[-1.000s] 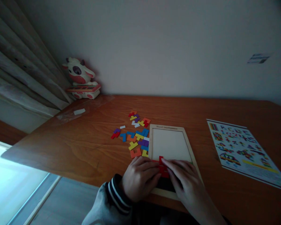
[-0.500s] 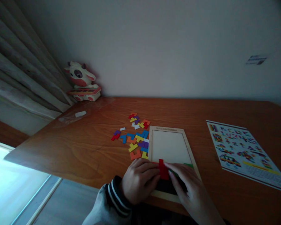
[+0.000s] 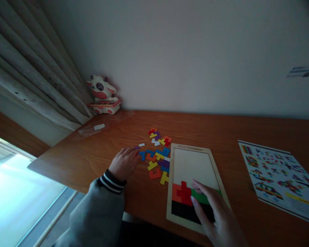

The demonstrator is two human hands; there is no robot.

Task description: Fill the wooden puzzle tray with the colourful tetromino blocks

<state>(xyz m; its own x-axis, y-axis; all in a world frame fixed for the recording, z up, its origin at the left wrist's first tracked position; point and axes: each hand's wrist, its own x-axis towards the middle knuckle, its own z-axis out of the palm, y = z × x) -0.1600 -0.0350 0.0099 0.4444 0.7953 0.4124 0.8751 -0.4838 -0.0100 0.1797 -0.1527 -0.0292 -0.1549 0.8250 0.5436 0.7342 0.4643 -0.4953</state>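
My left hand (image 3: 125, 163) lies low over the table at the left of the loose puzzle pieces, fingers stretched out. Its fingertips cover most of a red piece and a purple piece (image 3: 137, 147); whether they touch is hard to see. Over the lower right of the wooden puzzle board (image 3: 190, 146) hovers my right hand (image 3: 212, 206), thumb and index finger apart with nothing between them. Beside that thumb, a red piece (image 3: 184, 195) lies in the board between an orange piece (image 3: 175, 192) and green pieces (image 3: 201, 198). Black pieces (image 3: 185, 211) fill the bottom row.
Several coloured pieces (image 3: 154, 174) lie scattered left of the board. A printed pattern sheet (image 3: 273, 178) is on the right. At the back left stand a cow toy (image 3: 104, 94) and a clear plastic bag (image 3: 87, 131) near the curtain (image 3: 41, 68).
My left hand has left the board and moved left to the loose pieces. My right hand has drawn back slightly from the red piece, which now lies in the board. The view has shifted left.
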